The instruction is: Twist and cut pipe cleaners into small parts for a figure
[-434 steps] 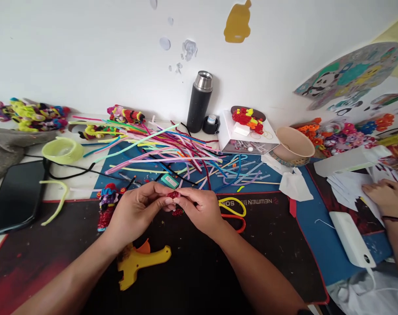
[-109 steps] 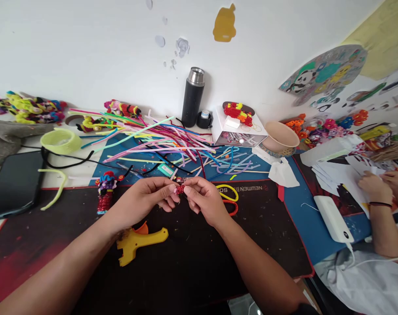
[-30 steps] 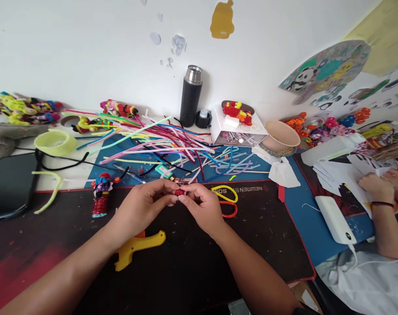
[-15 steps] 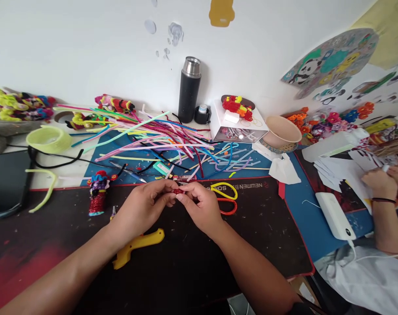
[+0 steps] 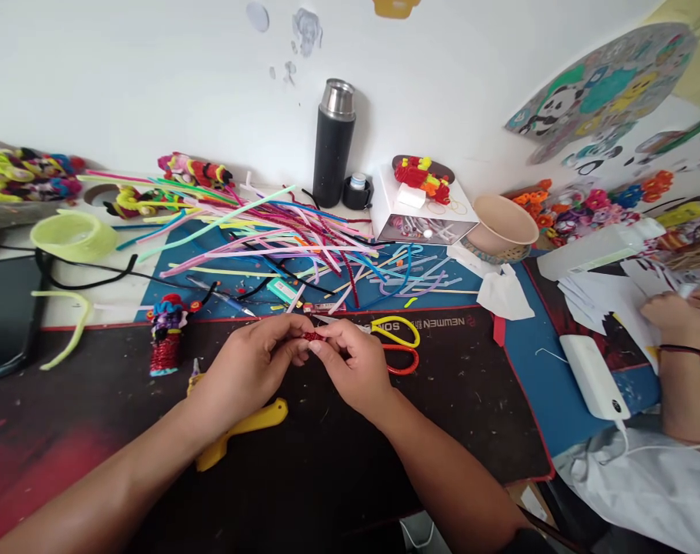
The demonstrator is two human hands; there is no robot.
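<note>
Between the fingertips of my left hand point(image 5: 255, 358) and my right hand point(image 5: 353, 362) is a small piece of glittery red pipe cleaner point(image 5: 312, 336). Both hands pinch it, and fingers cover most of it. Scissors with yellow and red handles point(image 5: 399, 346) lie just right of my right hand, their blades partly hidden. Under my left wrist rests a yellow-handled glue gun point(image 5: 243, 431), partly covered by the forearm. A pipe-cleaner figure point(image 5: 166, 338) with a red glittery lower part stands left of my left hand.
Many coloured pipe cleaners point(image 5: 286, 231) are heaped behind my hands. A black thermos point(image 5: 332, 146), a white box point(image 5: 422, 208) and a beige bowl point(image 5: 503, 227) stand along the wall. At the right, another person's hand point(image 5: 676, 319) is near papers and a white power bank point(image 5: 592, 377).
The view has tilted slightly downward, so the wall items sit higher in the picture. Both hands keep their pinch on the red pipe-cleaner piece, with almost no visible movement.
</note>
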